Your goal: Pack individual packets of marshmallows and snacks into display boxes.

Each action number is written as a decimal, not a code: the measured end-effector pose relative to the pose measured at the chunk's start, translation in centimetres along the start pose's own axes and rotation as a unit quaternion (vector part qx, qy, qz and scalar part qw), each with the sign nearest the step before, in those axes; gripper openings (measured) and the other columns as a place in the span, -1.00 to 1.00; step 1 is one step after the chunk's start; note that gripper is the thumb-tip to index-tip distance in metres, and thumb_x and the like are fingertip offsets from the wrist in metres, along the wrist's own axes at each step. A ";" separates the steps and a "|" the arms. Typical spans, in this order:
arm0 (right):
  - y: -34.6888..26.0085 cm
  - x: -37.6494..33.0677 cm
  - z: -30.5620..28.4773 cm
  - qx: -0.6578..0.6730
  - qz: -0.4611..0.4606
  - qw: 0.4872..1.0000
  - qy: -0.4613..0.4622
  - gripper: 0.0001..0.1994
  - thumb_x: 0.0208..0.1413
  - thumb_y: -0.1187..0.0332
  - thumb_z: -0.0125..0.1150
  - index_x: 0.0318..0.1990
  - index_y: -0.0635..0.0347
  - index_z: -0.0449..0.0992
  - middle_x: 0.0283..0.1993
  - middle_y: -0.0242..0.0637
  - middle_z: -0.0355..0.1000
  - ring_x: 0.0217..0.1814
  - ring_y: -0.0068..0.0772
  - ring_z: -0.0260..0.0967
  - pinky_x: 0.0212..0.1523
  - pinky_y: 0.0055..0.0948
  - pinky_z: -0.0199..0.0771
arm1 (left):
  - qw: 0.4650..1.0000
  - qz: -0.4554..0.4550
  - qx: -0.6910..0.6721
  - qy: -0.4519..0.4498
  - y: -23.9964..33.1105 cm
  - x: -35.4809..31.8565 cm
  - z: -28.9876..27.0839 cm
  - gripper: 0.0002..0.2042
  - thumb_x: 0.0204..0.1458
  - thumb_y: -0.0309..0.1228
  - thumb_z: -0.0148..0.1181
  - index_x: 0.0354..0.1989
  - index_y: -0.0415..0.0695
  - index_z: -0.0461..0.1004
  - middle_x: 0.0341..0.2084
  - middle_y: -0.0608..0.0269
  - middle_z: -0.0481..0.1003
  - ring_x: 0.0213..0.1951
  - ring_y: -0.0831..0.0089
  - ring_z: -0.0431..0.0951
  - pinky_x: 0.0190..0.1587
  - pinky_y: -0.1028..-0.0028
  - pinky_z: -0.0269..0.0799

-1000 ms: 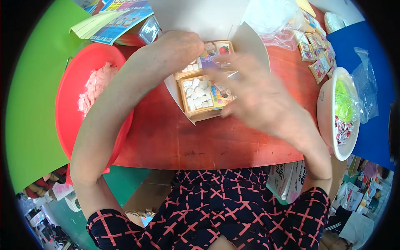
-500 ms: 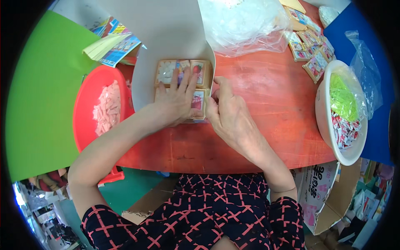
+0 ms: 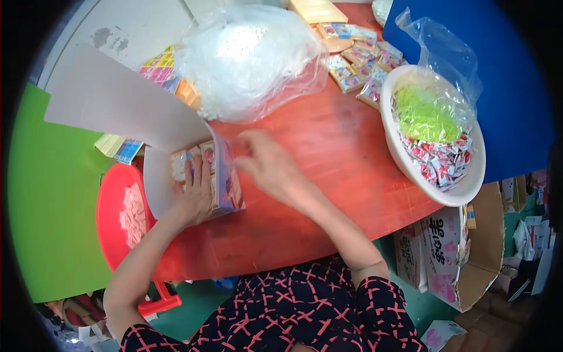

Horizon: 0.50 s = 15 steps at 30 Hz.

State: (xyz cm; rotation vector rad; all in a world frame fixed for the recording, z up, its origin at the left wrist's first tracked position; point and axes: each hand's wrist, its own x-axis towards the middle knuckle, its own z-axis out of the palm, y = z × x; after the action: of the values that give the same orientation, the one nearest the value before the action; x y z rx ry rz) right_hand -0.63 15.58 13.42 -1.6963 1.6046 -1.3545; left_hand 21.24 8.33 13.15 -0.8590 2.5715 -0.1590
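Observation:
An open cardboard box (image 3: 229,179), white inside with a printed purple-pink outer side, stands at the left of the red table. Its tall white lid flap (image 3: 111,94) is raised, leaning to the far left. Inside lie flat square packs (image 3: 177,166) with picture labels, set side by side. My left hand (image 3: 196,199) reaches into the box, fingers stretched out flat over the packs and partly covering them. My right hand (image 3: 272,167) is just right of the box's printed side, fingers bent toward it. Motion blurs those fingers, and I see nothing held in them.
Left of the box is a red basin (image 3: 108,220) with pink pieces. Behind stands a big clear bag (image 3: 246,64) of white things. Similar packs (image 3: 363,64) lie at the far right. A white basin (image 3: 391,144) holds small red-white sachets (image 3: 437,161) and a green bundle (image 3: 428,114).
The view has turned to the right, so the box sits further left and lower. The box looks turned, showing its printed side. My right hand has come away from the box edge.

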 end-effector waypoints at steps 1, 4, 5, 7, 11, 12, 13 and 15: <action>2.4 0.7 -0.7 -0.047 -0.082 0.990 0.108 -0.56 -0.06 0.31 0.17 -0.07 0.40 0.23 -0.11 0.22 0.28 -0.01 0.12 0.23 -0.04 -0.07 0.23 | 0.999 0.016 0.027 -0.012 0.1 -0.4 -0.7 -0.09 -0.13 -0.25 0.10 0.19 -0.50 -0.40 0.20 -0.40 -0.30 0.24 -0.31 -0.34 0.15 -0.21 -0.18; 7.8 3.6 -5.7 -0.256 0.087 0.936 0.224 -0.45 -0.13 0.27 0.27 -0.03 0.42 0.22 0.04 0.18 0.16 0.07 0.23 0.10 0.07 -0.04 0.15 | 0.998 -0.045 -0.028 -0.042 -0.4 -1.7 -2.5 -0.10 -0.17 -0.25 0.13 0.18 -0.54 -0.31 0.19 -0.41 -0.25 0.24 -0.30 -0.30 0.17 -0.17 -0.21; 10.0 4.8 -6.9 -0.308 0.115 0.902 0.279 -0.42 -0.14 0.25 0.28 -0.02 0.44 0.21 0.08 0.19 0.12 0.09 0.28 0.07 0.09 -0.02 0.13 | 0.997 -0.039 -0.041 -0.049 -0.8 -2.2 -2.5 -0.10 -0.17 -0.24 0.14 0.19 -0.51 -0.28 0.20 -0.37 -0.24 0.24 -0.29 -0.29 0.15 -0.17 -0.17; 14.3 7.5 -10.0 -0.382 0.084 0.839 0.378 -0.35 -0.19 0.22 0.32 0.04 0.37 0.21 0.16 0.24 -0.01 0.16 0.36 -0.04 0.15 0.01 0.06 | 0.996 -0.072 -0.032 -0.034 -1.1 -2.6 -2.0 -0.13 -0.16 -0.24 0.12 0.22 -0.45 -0.25 0.21 -0.32 -0.23 0.25 -0.26 -0.26 0.14 -0.16 -0.13; 21.0 10.6 -16.7 -0.442 0.220 0.781 0.382 -0.36 -0.11 0.01 0.16 0.14 0.07 0.21 0.26 0.21 -0.14 0.25 0.38 -0.20 0.17 0.17 -0.09 | 0.990 -0.115 -0.065 0.049 -1.1 -3.1 -1.7 -0.27 -0.07 -0.30 0.04 0.26 -0.25 -0.16 0.26 -0.18 -0.23 0.27 -0.13 -0.19 0.13 -0.09 -0.04; 23.2 10.6 -17.9 -0.405 0.233 0.796 0.386 -0.37 -0.08 -0.07 0.08 0.16 -0.04 0.22 0.29 0.15 -0.17 0.28 0.39 -0.25 0.17 0.23 -0.14 | 0.977 -0.151 -0.096 0.112 -0.4 -3.2 -2.7 -0.41 0.01 -0.34 -0.05 0.24 -0.23 -0.04 0.25 -0.19 -0.20 0.27 -0.09 -0.16 0.14 -0.04 -0.04; 23.7 10.7 -17.8 -0.406 0.236 0.795 0.384 -0.37 -0.08 -0.07 0.08 0.16 -0.04 0.22 0.29 0.15 -0.17 0.28 0.39 -0.25 0.17 0.23 -0.14 | 0.942 -0.188 -0.163 0.224 0.6 -3.8 -4.6 -0.47 0.02 -0.36 -0.06 0.19 -0.24 0.04 0.23 -0.19 -0.13 0.25 -0.09 -0.10 0.14 -0.01 -0.02; 23.0 9.9 -17.3 -0.513 0.301 0.763 0.254 -0.41 -0.03 -0.14 -0.06 0.15 -0.12 0.25 0.33 0.04 -0.19 0.31 0.34 -0.32 0.19 0.26 -0.23 | 0.827 -0.220 -0.270 0.440 3.9 -5.6 -7.4 -0.61 0.03 -0.38 -0.06 0.05 -0.26 0.21 0.15 -0.17 0.06 0.19 -0.03 0.07 0.13 0.08 0.06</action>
State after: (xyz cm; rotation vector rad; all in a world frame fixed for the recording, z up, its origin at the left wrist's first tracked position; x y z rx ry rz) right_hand -28.39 6.30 4.92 -0.9767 3.2456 -0.5760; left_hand 19.98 14.56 20.93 -1.9844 3.2531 0.0807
